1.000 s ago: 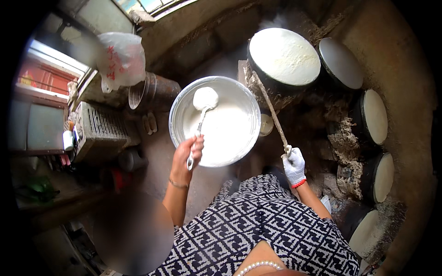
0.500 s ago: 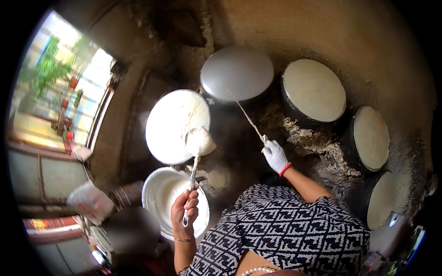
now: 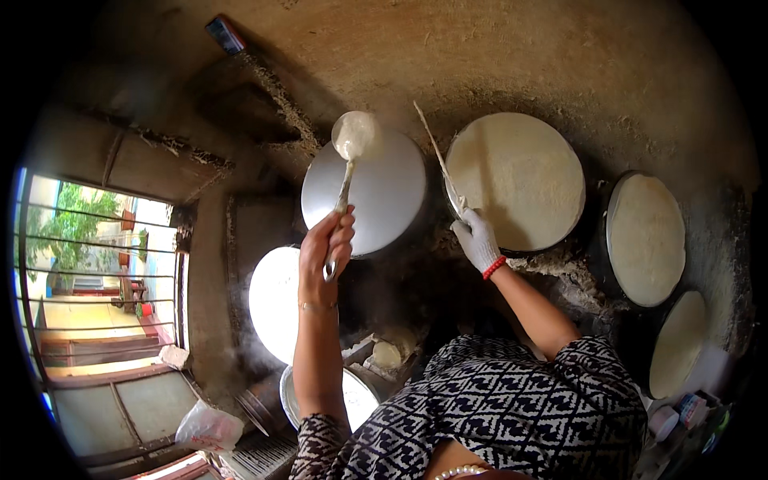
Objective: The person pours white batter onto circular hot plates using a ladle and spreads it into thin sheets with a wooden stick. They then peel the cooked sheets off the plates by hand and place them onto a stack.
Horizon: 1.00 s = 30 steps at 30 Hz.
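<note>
My bare left hand [image 3: 326, 240] grips the handle of a ladle [image 3: 354, 134] whose bowl carries pale, wet batter. That bowl hangs over the far part of a bare grey round griddle [image 3: 392, 200]. In a white glove, my right hand [image 3: 478, 244] is closed round a thin, batter-crusted stick [image 3: 433, 148], possibly a flat scraper. The stick points up and away between the grey griddle and a griddle covered by a pale flatbread sheet [image 3: 520, 180]. Partly behind my left forearm lies another round griddle with a bright white layer [image 3: 274, 304].
Under my left forearm stands a white bucket [image 3: 360, 400] of batter. Two more griddles with pale sheets [image 3: 646, 240] [image 3: 678, 344] curve along the right. A soot-stained wall [image 3: 512, 56] rises behind. At left are a barred window [image 3: 104, 272] and a plastic bag [image 3: 210, 426].
My left hand has carried the ladle up and away from the white-covered griddle to above the grey one. My right hand and stick have risen slightly. The view has shifted toward the right.
</note>
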Each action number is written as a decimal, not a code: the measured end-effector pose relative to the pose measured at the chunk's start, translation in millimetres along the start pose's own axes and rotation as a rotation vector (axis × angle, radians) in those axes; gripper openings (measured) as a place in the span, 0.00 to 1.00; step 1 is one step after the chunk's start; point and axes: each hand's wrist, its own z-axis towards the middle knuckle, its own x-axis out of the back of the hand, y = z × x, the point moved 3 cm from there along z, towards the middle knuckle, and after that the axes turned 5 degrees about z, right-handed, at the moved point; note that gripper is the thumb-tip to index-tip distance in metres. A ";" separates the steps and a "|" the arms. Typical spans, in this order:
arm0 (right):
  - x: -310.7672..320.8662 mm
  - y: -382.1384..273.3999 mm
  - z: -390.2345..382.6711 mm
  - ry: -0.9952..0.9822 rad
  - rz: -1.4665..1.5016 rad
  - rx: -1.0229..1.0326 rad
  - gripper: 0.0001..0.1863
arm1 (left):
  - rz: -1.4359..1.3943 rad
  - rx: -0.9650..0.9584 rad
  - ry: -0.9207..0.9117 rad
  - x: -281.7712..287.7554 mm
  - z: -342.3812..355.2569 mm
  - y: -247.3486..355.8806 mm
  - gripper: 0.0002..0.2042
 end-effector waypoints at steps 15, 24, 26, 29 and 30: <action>-69.1 -30.7 26.4 -0.101 -0.470 0.164 0.11 | 1.795 -0.618 0.345 86.4 116.9 31.7 0.08; -91.4 -8.9 -14.0 0.031 -0.173 0.050 0.17 | 1.728 -1.140 0.700 31.7 41.7 124.6 0.04; -113.7 -15.2 -5.0 0.107 -0.045 -0.129 0.17 | 1.106 -0.814 0.407 32.6 24.1 143.7 0.07; -157.8 -33.9 33.7 0.028 -0.208 -0.091 0.13 | 0.969 -0.539 0.289 61.0 18.3 137.1 0.07; -170.5 -31.8 43.6 0.015 -0.209 -0.038 0.13 | 0.953 -0.405 0.240 77.6 16.4 133.1 0.10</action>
